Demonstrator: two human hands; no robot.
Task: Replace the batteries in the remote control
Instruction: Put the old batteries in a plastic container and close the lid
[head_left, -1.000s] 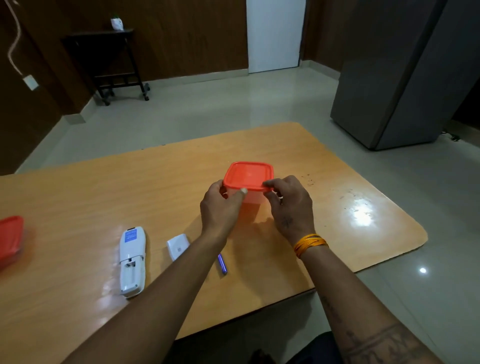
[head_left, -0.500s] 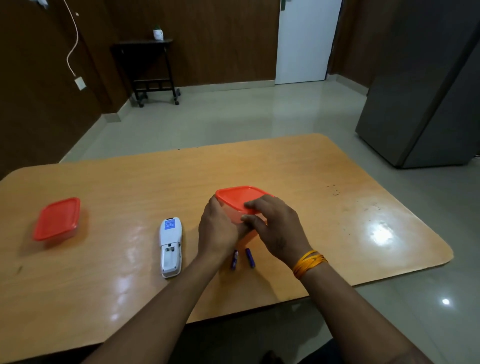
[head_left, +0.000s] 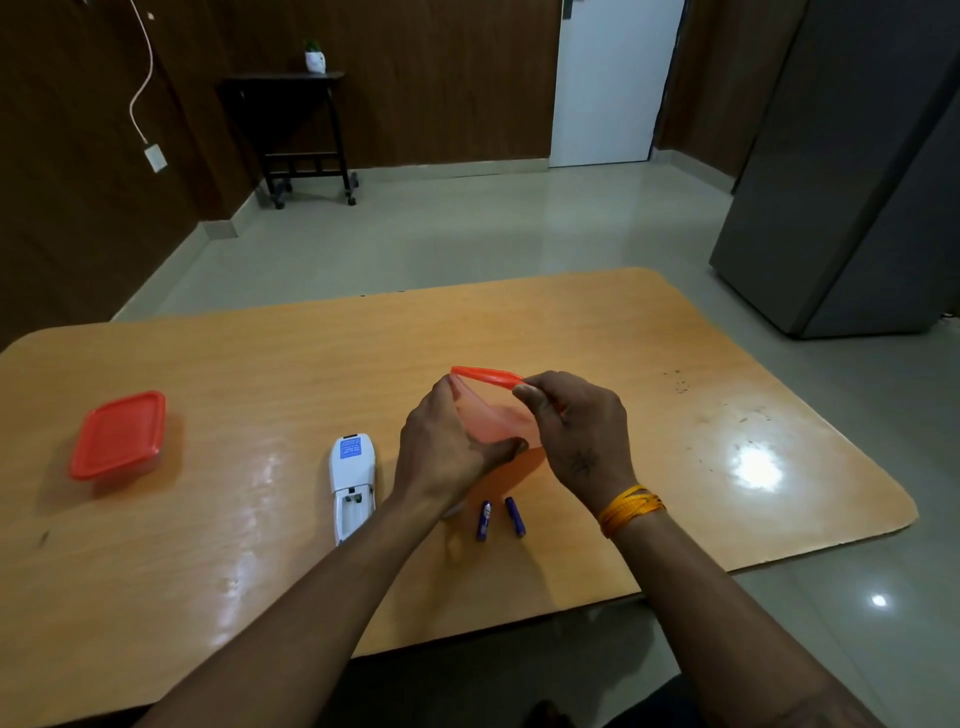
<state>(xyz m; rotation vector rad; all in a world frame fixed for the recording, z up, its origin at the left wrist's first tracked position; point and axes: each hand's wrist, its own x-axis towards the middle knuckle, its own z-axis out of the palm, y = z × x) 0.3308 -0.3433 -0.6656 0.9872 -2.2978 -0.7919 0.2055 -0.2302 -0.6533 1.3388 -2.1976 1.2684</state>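
A white plastic remote control (head_left: 352, 486) lies back-up on the glossy wood-grain table (head_left: 675, 467), its long rounded body open at the near end, the battery bay bare. Just right of the remote lie two slim blue cylindrical batteries (head_left: 500, 519), side by side, apart. Beyond the remote, and to its right, the left hand (head_left: 447, 447) cups a translucent squarish container (head_left: 493, 421), thumb curled under its base. The right hand (head_left: 576, 431) pinches the container's red flexible lid (head_left: 485, 375), tilted up off the rim. An orange thread band (head_left: 631, 508) circles the right wrist. Well left of the remote sits a second red-lidded box (head_left: 118, 435).
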